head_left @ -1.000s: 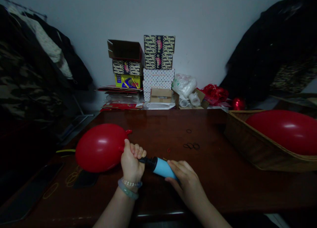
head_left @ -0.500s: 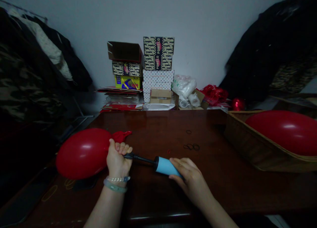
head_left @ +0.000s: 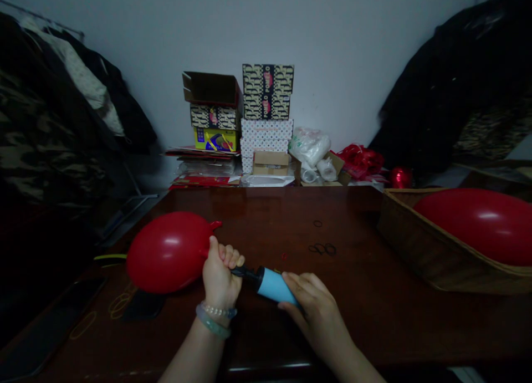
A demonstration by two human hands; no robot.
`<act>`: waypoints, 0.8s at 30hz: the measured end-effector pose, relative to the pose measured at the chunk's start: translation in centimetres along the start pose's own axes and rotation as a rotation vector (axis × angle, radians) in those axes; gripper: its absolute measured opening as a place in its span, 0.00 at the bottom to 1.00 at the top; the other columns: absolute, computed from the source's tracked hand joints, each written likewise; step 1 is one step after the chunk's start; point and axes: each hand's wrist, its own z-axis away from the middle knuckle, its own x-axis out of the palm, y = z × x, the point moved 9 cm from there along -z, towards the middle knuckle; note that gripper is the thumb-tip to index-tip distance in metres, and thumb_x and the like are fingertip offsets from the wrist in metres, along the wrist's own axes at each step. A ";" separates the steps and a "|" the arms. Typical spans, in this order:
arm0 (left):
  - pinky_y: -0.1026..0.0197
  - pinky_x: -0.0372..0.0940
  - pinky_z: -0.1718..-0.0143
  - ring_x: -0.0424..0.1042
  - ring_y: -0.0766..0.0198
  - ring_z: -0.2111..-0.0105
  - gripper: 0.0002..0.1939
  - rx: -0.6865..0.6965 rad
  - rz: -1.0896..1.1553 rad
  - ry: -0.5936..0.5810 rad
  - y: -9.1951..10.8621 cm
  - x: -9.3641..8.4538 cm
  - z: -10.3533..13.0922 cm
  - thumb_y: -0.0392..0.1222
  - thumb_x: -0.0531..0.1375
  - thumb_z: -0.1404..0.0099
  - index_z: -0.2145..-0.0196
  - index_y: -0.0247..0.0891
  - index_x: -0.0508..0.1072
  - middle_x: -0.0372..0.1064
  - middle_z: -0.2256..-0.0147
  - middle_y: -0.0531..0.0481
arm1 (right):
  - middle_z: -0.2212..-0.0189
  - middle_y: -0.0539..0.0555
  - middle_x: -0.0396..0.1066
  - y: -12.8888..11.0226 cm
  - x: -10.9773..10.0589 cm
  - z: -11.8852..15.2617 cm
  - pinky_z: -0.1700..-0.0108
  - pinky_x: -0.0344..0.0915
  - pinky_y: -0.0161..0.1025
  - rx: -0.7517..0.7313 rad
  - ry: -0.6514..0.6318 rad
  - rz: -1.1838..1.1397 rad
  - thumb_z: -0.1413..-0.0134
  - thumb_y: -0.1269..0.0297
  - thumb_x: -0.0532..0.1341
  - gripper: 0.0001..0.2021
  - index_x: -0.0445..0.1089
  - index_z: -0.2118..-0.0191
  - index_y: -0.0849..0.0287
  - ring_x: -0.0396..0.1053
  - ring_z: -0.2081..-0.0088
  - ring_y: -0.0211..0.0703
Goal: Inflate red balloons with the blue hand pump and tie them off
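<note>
My left hand (head_left: pixel 223 272), with two bracelets at the wrist, is closed round the neck of an inflated red balloon (head_left: pixel 168 253) and the black nozzle end of a pump. The balloon bulges out to the left of my fist. My right hand (head_left: pixel 318 308) wraps round the light blue barrel of the pump (head_left: pixel 275 286), whose black end points at my left fist. Only a short piece of black shaft shows between the fist and the barrel. A red tip (head_left: pixel 216 225) shows behind the balloon.
On the brown table (head_left: pixel 266 205) are black bands (head_left: pixel 323 249) and yellowish bands (head_left: pixel 83 325). A wicker basket (head_left: pixel 440 266) with a big red balloon (head_left: pixel 477 222) stands right. Dark flat objects lie left. Stacked boxes (head_left: pixel 267 92) stand behind the table.
My left hand has moved right with the balloon, closer to the blue barrel, so less black shaft shows. A yellow-green strip now shows left of the balloon. My right hand has barely moved.
</note>
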 end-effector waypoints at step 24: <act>0.68 0.47 0.85 0.46 0.75 0.89 0.24 0.097 0.011 0.017 2.9 -0.2 -1.3 0.46 0.59 0.39 0.81 0.38 0.48 0.43 0.87 0.61 | 0.51 0.58 0.71 1.9 -1.0 -0.1 0.49 0.67 0.50 -0.029 0.000 0.016 0.44 0.65 0.61 0.23 0.62 0.42 0.55 0.67 0.52 0.50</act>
